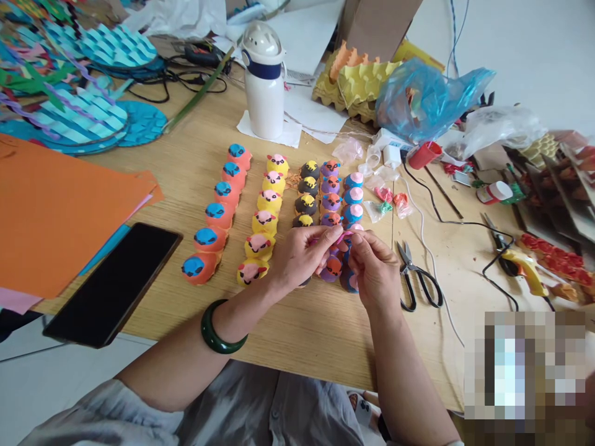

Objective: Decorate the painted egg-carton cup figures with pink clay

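My left hand (pixel 302 254) and my right hand (pixel 376 269) meet over the table, fingertips pinched on a small pink piece (pixel 346 236) that looks like soft clay. Beneath them, painted egg-carton strips with clay faces stand in rows. From the left come an orange-red row with blue faces (pixel 217 214), a yellow row with pink faces (pixel 264 220), a black row with yellow faces (pixel 305 203), a purple row with orange faces (pixel 331 201) and a blue row with pink tops (pixel 353 195). My hands hide the near parts of the three right-hand rows.
Black-handled scissors (pixel 418 279) lie right of my right hand. A phone (pixel 114 285) and orange sheets (pixel 60 210) are at the left. A white bottle (pixel 264 93) stands behind the rows. Small clay bags (pixel 383 195), cables and a yellow glue gun (pixel 523 266) occupy the right side.
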Demonstrator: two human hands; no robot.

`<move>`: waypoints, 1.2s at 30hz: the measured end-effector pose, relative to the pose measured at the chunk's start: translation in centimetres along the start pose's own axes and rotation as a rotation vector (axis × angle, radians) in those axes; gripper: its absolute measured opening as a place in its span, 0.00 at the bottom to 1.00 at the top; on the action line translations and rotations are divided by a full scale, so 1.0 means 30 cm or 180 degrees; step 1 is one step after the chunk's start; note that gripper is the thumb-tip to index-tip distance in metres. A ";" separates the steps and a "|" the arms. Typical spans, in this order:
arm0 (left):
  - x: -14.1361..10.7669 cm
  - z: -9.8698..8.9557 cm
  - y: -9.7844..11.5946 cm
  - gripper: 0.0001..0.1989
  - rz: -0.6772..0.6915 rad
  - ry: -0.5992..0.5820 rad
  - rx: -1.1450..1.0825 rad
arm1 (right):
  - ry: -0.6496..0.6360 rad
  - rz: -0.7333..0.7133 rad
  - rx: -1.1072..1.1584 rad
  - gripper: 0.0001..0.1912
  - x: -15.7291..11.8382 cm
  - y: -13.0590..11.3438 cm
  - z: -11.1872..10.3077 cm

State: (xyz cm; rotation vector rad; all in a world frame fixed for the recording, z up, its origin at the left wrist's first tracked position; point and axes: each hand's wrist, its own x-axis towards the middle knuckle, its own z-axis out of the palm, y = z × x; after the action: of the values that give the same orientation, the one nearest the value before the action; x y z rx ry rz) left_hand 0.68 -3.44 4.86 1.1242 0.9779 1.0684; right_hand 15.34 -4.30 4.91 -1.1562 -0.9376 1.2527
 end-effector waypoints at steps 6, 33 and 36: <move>0.005 -0.003 0.006 0.19 -0.0139 -0.0168 -0.0136 | 0.0094 -0.0024 -0.0142 0.06 -0.007 0.006 0.004; 0.015 -0.008 0.023 0.19 -0.0408 -0.0194 -0.0553 | -0.0301 0.0150 -0.0337 0.13 -0.007 -0.007 -0.014; 0.014 -0.011 0.017 0.22 -0.0444 -0.0169 -0.0493 | -0.0230 -0.0013 -0.0394 0.10 -0.005 -0.007 -0.009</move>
State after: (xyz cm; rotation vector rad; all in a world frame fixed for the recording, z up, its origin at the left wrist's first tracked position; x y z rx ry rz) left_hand 0.36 -2.91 5.29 0.9396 0.9023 0.9795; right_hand 15.64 -4.49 5.06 -1.2110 -1.0835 1.2543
